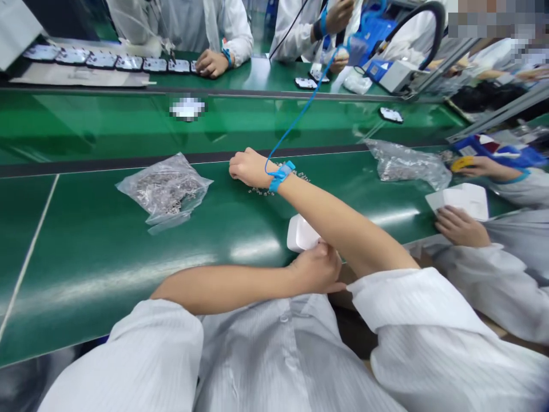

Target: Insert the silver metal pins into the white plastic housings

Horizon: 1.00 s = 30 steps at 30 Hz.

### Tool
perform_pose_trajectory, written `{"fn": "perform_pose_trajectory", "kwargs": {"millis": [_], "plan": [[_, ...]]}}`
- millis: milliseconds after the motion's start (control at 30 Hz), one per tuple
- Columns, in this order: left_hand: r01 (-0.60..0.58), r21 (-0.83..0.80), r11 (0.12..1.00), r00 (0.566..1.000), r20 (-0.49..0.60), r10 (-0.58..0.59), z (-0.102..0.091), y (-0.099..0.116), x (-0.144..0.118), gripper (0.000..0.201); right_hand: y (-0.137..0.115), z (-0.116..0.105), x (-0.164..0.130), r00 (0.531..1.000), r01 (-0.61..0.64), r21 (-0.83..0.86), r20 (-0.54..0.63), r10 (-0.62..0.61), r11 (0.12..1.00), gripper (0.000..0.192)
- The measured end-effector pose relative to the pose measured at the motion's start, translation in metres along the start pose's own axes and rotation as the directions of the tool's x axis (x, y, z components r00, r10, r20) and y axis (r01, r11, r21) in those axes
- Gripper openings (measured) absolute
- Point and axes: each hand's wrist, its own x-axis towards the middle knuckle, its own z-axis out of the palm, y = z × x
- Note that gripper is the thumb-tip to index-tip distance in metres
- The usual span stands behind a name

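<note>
My left hand (316,268) is closed on a white rounded plastic case (301,233) at the table's near side; my right forearm hides part of the case. Crossing above that arm, my right hand (249,167) wears a blue wrist strap (281,175) with a blue cord. Its fingers are curled together beside scattered small metal parts (261,192) on the green table. What sits between those fingertips, if anything, is hidden. Left of this hand lies a clear plastic bag (165,189) of small metal pieces.
At right, a co-worker's hand (461,225) holds another white case (458,201), near a second clear bag (407,163). Beyond the table runs a green conveyor belt (128,123) carrying a white-and-black part (391,115). Across it, people work beside a row of similar parts (100,59).
</note>
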Motion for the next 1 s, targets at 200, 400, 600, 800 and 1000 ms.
{"fn": "perform_pose_trajectory", "kwargs": {"millis": [200, 400, 600, 800, 1000], "plan": [[0.117, 0.207, 0.971, 0.993, -0.056, -0.108, -0.008, 0.002, -0.007, 0.08, 0.0, -0.036, -0.106, 0.967, -0.115, 0.363, -0.173, 0.189, 0.925, 0.014], [0.16, 0.11, 0.981, 0.987, -0.021, -0.159, -0.009, 0.008, -0.007, 0.073, -0.016, -0.021, -0.248, 0.837, -0.299, 0.574, -0.227, 0.499, 0.762, 0.009], [0.154, 0.214, 0.965, 0.988, -0.038, -0.149, -0.01, 0.007, -0.002, 0.08, -0.034, 0.013, -0.276, 0.79, -0.363, 0.598, -0.209, 0.577, 0.714, 0.006], [0.164, 0.157, 0.974, 0.986, 0.009, -0.167, -0.011, 0.006, -0.002, 0.065, -0.032, 0.018, -0.273, 0.773, -0.389, 0.584, -0.215, 0.597, 0.713, 0.009], [0.146, 0.129, 0.981, 0.989, -0.004, -0.147, -0.011, 0.002, 0.0, 0.058, -0.028, 0.021, -0.275, 0.779, -0.377, 0.673, -0.141, 0.61, 0.636, 0.013]]}}
